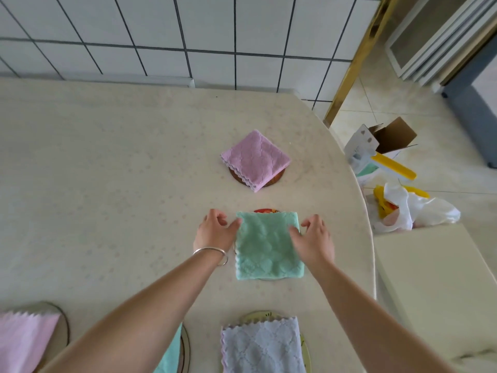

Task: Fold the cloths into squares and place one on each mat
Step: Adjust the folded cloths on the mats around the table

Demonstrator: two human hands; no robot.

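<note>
Lying folded on its mat (265,211), the green cloth (269,247) sits between both hands: left hand (215,232) touching its edge, right hand (313,238) resting fingers on top, neither gripping.

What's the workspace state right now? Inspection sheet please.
Surface: beige table, round edge at right.
Job's things: folded green cloth on a mat; pink cloth on farther mat; lilac cloth nearest.
Clutter: box and plastic bag on floor.
Grippers: left hand and right hand touch the green cloth's side edges, fingers relaxed.
Cables: nothing seen.
Surroundings: tiled wall.
</note>
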